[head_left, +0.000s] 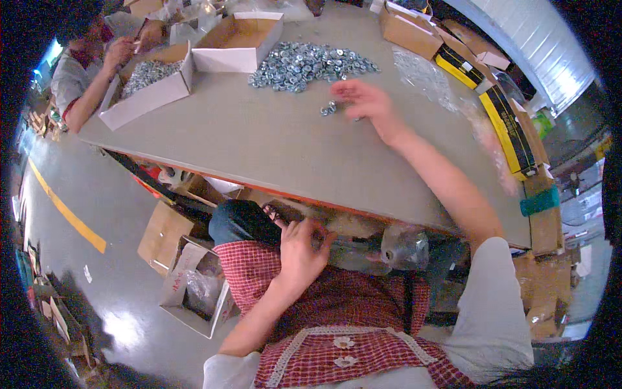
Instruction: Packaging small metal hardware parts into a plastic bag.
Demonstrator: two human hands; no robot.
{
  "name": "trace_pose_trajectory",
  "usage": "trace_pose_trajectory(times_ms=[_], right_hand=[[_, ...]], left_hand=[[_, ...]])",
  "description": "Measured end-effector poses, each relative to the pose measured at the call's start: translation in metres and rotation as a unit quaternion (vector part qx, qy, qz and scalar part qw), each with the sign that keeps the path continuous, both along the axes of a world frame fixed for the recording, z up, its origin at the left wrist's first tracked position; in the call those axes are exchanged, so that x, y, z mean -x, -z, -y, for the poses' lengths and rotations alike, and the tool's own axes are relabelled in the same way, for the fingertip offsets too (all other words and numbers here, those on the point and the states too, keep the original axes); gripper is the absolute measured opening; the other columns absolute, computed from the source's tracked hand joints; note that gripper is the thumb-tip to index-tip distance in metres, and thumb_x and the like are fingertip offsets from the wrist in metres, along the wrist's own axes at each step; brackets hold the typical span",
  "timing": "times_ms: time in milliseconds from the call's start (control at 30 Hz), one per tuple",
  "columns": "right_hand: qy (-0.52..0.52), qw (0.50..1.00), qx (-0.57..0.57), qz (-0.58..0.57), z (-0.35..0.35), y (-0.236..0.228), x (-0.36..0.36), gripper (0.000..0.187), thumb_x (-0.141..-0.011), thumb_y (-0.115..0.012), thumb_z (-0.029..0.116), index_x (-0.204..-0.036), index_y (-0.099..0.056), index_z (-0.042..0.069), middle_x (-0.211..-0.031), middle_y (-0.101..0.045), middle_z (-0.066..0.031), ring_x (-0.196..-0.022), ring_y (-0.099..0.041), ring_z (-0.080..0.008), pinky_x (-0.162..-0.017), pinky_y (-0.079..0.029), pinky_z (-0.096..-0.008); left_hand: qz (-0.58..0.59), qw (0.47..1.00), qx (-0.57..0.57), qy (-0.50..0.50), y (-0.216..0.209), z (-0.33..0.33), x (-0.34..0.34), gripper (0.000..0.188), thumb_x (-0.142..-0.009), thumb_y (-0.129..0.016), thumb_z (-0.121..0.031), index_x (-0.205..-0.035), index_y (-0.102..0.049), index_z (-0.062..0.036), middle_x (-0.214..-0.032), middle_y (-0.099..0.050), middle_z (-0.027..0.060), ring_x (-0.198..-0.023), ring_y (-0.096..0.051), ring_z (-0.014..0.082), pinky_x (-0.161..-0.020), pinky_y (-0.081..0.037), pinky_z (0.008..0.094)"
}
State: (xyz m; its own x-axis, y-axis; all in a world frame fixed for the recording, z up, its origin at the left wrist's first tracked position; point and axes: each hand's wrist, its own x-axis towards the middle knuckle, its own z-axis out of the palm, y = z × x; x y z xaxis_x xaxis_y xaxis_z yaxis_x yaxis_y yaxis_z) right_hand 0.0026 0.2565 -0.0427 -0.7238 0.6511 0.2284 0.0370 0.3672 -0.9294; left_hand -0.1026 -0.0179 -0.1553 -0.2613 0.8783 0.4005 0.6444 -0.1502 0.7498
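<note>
My right hand [368, 107] reaches over the grey table, its fingers stretched out and a little blurred by motion. Just beside its fingertips lie a few small shiny metal parts [328, 109], apart from the large pile of round metal pieces [304, 65] behind them. These look like nuts or washers, too small to tell for sure. Low in front of the table edge, over my lap, my left hand [302, 254] is closed with its fingers curled together. Whatever may be between those fingers is hidden.
A white-sided open carton [227, 59] stands left of the pile, beside a box of small metal parts [146, 81] where a co-worker's hands [133, 47] are. Cartons and yellow-black boxes [508, 129] line the right edge. An open carton [194, 285] sits on the floor at my left.
</note>
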Motion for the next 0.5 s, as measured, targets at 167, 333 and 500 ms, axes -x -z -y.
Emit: trace_pose_trajectory(times_ms=[167, 333, 500], right_hand=[[0.017, 0.999, -0.037, -0.027, -0.025, 0.004, -0.008, 0.036, -0.090, -0.060, 0.025, -0.119, -0.065, 0.003, -0.123, -0.064, -0.0081, -0.111, -0.058, -0.0186, -0.097, -0.043, -0.0315], [-0.046, 0.991, -0.118, 0.044, 0.014, 0.007, 0.022, 0.029, -0.094, -0.058, 0.028, -0.104, -0.072, 0.004, -0.111, -0.067, -0.0063, -0.107, -0.058, -0.0156, -0.091, -0.044, -0.0301], [-0.099, 0.993, -0.003, 0.064, 0.032, 0.006, -0.031, 0.029, -0.089, -0.065, 0.031, -0.083, -0.071, 0.003, -0.086, -0.068, -0.0041, -0.082, -0.062, -0.0140, -0.078, -0.048, -0.0292]], left_hand=[[-0.015, 0.995, 0.048, 0.086, 0.028, -0.003, -0.036, 0.016, -0.075, -0.071, -0.013, -0.084, -0.059, -0.0060, -0.079, -0.065, 0.0116, -0.080, -0.060, 0.0343, -0.078, -0.045, 0.0462], [0.038, 0.972, 0.101, 0.210, 0.042, -0.007, -0.082, 0.023, -0.075, -0.074, -0.020, -0.089, -0.065, -0.0044, -0.081, -0.067, 0.0158, -0.082, -0.065, 0.0364, -0.078, -0.049, 0.0474], [0.088, 0.957, 0.199, 0.191, 0.051, -0.009, -0.119, 0.041, -0.070, -0.081, -0.026, -0.100, -0.066, -0.0010, -0.091, -0.069, 0.0221, -0.084, -0.067, 0.0412, -0.076, -0.055, 0.0457]])
